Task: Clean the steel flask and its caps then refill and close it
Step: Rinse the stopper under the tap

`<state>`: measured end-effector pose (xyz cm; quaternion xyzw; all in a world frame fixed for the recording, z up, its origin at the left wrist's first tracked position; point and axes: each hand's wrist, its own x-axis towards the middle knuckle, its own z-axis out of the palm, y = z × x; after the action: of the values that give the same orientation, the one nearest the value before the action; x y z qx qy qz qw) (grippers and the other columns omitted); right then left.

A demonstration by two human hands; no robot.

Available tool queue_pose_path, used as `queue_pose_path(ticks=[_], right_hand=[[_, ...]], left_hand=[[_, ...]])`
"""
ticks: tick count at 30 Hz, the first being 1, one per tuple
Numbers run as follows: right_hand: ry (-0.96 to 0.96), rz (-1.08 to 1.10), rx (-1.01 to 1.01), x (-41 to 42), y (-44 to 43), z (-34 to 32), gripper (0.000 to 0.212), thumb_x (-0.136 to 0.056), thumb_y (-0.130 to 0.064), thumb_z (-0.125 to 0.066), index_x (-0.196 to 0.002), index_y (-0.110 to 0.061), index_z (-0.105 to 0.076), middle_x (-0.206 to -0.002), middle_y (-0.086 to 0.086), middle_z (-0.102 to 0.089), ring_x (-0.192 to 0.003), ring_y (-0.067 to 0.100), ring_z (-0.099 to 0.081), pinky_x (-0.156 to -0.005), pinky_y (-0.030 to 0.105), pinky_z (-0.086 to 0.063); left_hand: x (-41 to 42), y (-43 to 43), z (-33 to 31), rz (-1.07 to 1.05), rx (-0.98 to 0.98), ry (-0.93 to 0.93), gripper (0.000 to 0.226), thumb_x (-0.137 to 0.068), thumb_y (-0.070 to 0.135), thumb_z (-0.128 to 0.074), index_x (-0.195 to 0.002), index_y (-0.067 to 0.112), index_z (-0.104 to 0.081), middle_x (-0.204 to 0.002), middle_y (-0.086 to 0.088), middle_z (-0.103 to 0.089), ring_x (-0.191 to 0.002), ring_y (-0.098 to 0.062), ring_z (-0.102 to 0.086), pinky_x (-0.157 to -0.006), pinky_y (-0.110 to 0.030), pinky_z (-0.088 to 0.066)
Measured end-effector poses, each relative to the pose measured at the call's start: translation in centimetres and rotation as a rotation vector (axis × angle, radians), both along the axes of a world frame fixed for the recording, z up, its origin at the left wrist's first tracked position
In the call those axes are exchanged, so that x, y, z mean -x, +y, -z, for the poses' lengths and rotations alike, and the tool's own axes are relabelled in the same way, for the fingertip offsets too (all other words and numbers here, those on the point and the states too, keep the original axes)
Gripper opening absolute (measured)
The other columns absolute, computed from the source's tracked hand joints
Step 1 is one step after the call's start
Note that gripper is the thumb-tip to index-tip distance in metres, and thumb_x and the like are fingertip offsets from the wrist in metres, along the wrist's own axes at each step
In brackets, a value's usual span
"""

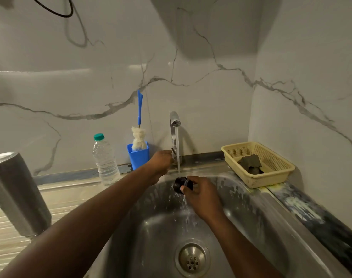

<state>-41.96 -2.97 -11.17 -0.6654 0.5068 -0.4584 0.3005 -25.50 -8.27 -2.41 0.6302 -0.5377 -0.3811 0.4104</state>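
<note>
Both bare forearms stretched forward. The left hand (161,160) curled round the tap lever (173,151); the right hand (202,195), lower, pinched a black cap (179,184) between thumb and fingers.

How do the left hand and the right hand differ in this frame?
The left hand reaches back to the tap and grips its lever; the right hand is nearer and lower, over the sink. The left hand stays beside the stream, while the right hand pinches the black cap under it. Both are bare, with fingers curled round something.
</note>
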Motion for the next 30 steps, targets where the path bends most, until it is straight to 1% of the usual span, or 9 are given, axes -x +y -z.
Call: queue_pose_path(ticks=[3,5,7,10,16,19,21,26,30], right_hand=[[0.033,0.056,0.038,0.0,-0.1,-0.1,0.034,-0.093,-0.021,-0.077,-0.126,-0.016,-0.071,-0.118,-0.002,-0.065,-0.106,0.01,-0.064,-0.085,0.012,-0.044],[0.03,0.072,0.024,-0.1,0.0,-0.2,0.037,-0.092,-0.02,-0.078,-0.128,-0.017,-0.071,-0.127,0.004,-0.067,-0.117,0.018,-0.064,-0.091,0.018,-0.045],[0.038,0.071,0.032,-0.1,0.0,-0.2,0.036,-0.092,-0.019,-0.078,-0.127,-0.016,-0.072,-0.127,0.004,-0.07,-0.114,0.015,-0.065,-0.086,0.011,-0.042],[0.04,0.068,0.059,0.0,0.1,-0.3,0.027,-0.093,-0.025,-0.077,-0.119,-0.017,-0.076,-0.116,-0.001,-0.075,-0.099,0.005,-0.064,-0.073,0.003,-0.036],[-0.067,0.106,0.021,0.1,-0.4,-0.3,0.022,-0.094,-0.033,-0.076,-0.111,-0.02,-0.077,-0.097,-0.013,-0.071,-0.086,-0.005,-0.062,-0.068,0.005,-0.041],[-0.171,0.082,-0.023,-0.3,-0.6,-0.4,0.021,-0.094,-0.031,-0.076,-0.112,-0.021,-0.076,-0.102,-0.007,-0.076,-0.09,0.009,-0.072,-0.075,0.021,-0.057],[-0.233,0.051,-0.057,-0.5,-0.6,-0.4,0.018,-0.093,-0.031,-0.077,-0.109,-0.021,-0.076,-0.098,-0.006,-0.078,-0.09,0.013,-0.075,-0.08,0.033,-0.064],[-0.388,-0.112,-0.149,-0.8,0.2,-0.9,0.02,-0.095,-0.028,-0.075,-0.112,-0.017,-0.075,-0.097,0.002,-0.08,-0.083,0.014,-0.078,-0.073,0.027,-0.064],[-0.447,-0.228,-0.172,-1.0,1.0,-1.4,0.017,-0.099,-0.029,-0.07,-0.114,-0.023,-0.075,-0.099,-0.002,-0.08,-0.088,0.018,-0.078,-0.076,0.036,-0.065]], left_hand=[[0.3,-0.9,-0.2,-0.007,-0.02,-0.02,0.039,-0.104,-0.001,-0.046,-0.14,-0.002,-0.06,-0.141,-0.024,-0.063,-0.104,-0.024,-0.063,-0.102,-0.046,-0.057],[0.4,-1.1,-0.1,0.004,-0.03,-0.049,0.037,-0.105,-0.004,-0.046,-0.138,0.001,-0.063,-0.127,-0.017,-0.069,-0.11,-0.025,-0.065,-0.107,-0.044,-0.054],[0.4,-1.1,0.1,0.017,-0.032,-0.026,0.041,-0.106,-0.006,-0.045,-0.139,0.008,-0.065,-0.117,-0.005,-0.071,-0.107,-0.018,-0.066,-0.101,-0.036,-0.055],[0.4,-1.0,0.1,0.065,-0.021,-0.026,0.047,-0.105,-0.008,-0.045,-0.143,0.013,-0.063,-0.136,-0.003,-0.067,-0.113,-0.013,-0.064,-0.098,-0.028,-0.049],[-0.4,0.5,0.7,0.177,-0.057,-0.128,0.049,-0.107,0.007,-0.054,-0.154,0.019,-0.051,-0.145,-0.004,-0.056,-0.128,-0.022,-0.054,-0.105,-0.037,-0.046],[-0.5,2.4,1.7,0.195,-0.109,-0.132,0.034,-0.106,0.028,-0.062,-0.14,0.022,-0.064,-0.13,-0.008,-0.068,-0.12,-0.029,-0.066,-0.103,-0.043,-0.055],[-0.6,4.0,2.1,0.211,-0.114,-0.105,0.023,-0.105,0.034,-0.065,-0.123,0.024,-0.074,-0.115,-0.008,-0.075,-0.105,-0.025,-0.072,-0.095,-0.037,-0.06],[-1.7,6.4,2.1,0.154,-0.059,0.007,0.026,-0.095,0.03,-0.077,-0.12,0.021,-0.074,-0.108,-0.011,-0.079,-0.102,-0.026,-0.078,-0.094,-0.045,-0.064],[-2.8,8.0,1.0,0.093,-0.001,0.021,0.035,-0.087,0.03,-0.084,-0.118,0.018,-0.074,-0.106,-0.011,-0.08,-0.1,-0.026,-0.079,-0.091,-0.044,-0.065]])
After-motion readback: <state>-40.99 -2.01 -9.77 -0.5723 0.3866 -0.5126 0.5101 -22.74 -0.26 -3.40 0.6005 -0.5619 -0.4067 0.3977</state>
